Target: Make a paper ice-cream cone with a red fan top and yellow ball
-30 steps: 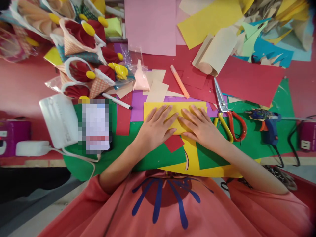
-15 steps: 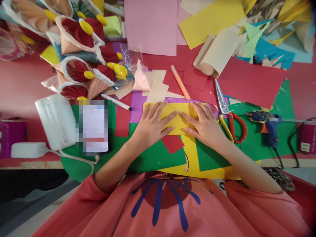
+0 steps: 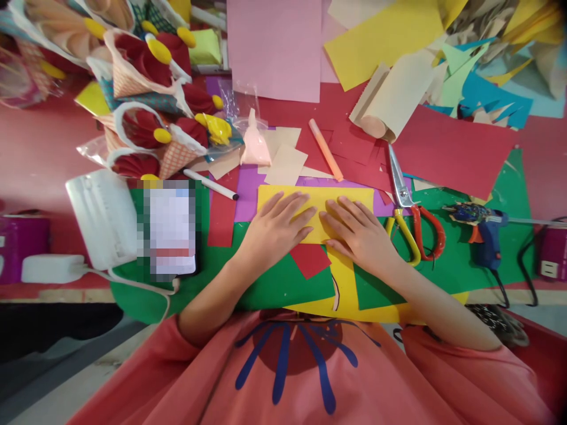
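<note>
A folded yellow paper (image 3: 319,198) lies flat in the middle of the table, on green and purple sheets. My left hand (image 3: 277,227) rests on its left half with the fingers stretched out flat. My right hand (image 3: 357,230) lies on its right half, fingers also spread and pressing down. The fingertips of the two hands nearly meet at the paper's centre. A small red paper scrap (image 3: 310,260) sits just below the yellow paper, between my wrists.
Scissors (image 3: 405,200) with red and yellow handles lie right of my right hand, a blue glue gun (image 3: 481,227) farther right. An orange stick (image 3: 325,149) and a black-tipped pen (image 3: 210,183) lie behind. Paper flower cones (image 3: 150,106), a phone (image 3: 170,230) and a white charger (image 3: 104,215) are at the left.
Both hands slid back a little toward me over the yellow paper, from its far edge to its middle. They stayed flat on it throughout.
</note>
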The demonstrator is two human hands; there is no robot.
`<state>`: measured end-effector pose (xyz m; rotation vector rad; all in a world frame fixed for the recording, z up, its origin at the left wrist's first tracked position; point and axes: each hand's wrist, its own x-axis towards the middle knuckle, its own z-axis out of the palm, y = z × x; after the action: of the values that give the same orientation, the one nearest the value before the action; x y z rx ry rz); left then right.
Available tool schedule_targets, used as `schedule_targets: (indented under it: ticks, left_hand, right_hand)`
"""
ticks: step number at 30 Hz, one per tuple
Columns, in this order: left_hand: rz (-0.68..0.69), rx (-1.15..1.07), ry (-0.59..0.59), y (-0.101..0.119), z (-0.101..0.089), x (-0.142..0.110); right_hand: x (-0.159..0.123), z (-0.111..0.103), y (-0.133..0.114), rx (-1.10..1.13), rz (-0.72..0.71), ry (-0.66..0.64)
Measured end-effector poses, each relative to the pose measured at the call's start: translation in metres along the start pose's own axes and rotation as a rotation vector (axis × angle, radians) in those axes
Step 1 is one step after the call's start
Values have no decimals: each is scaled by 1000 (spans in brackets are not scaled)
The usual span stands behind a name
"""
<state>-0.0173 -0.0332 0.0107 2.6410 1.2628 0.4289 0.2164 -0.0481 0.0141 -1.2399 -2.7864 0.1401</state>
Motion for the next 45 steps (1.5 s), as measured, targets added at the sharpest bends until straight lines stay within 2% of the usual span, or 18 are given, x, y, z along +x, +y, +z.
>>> schedule_targets:
  ticks: [6,12,18,24,34,45]
  left_hand:
    - [0,10,-41,8,0,-2]
    - [-82,-57,-107,8,4,-4]
    - [-59,-21,-97,6,5,-4]
    - [-72,-52,-143,5,3,-2]
    - [-50,-29,-79,3,10,-4]
    - [-76,34,-91,5,12,-3]
  right_hand:
    - [0,0,0,30,24,12]
    - [-2,1,2,165,115,-26]
    - [-1,2,2,143,117,-21]
    - [-1,3,2,165,133,-38]
    - [0,3,2,121,122,-17]
    - [1,3,3,139,136,-37]
